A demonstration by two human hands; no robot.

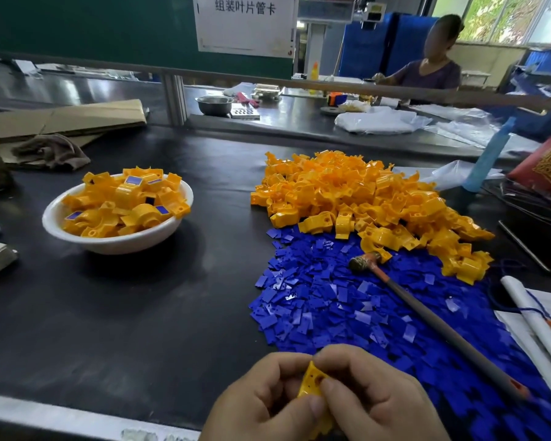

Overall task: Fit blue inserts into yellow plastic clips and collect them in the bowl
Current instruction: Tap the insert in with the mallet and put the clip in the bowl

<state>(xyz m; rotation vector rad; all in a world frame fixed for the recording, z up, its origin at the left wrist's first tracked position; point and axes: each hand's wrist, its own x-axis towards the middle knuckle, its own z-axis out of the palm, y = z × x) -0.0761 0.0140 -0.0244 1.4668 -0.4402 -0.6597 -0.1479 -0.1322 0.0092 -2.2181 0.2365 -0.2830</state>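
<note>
Near the table's front edge, my left hand (261, 396) and my right hand (372, 389) together grip one yellow clip (312, 381), fingers curled round it. Whether a blue insert sits in it is hidden by my fingers. A white bowl (115, 241) at the left holds several yellow clips, some showing blue inserts. A big heap of loose yellow clips (363, 195) lies at the right. In front of it spreads a pile of flat blue inserts (325, 297).
A small hammer (427, 316) lies across the blue inserts, head toward the clips. Papers and a rolled sheet (535, 323) lie at the right edge. Cardboard and a rag (51, 151) sit at the back left. Another person (433, 65) works at the far bench.
</note>
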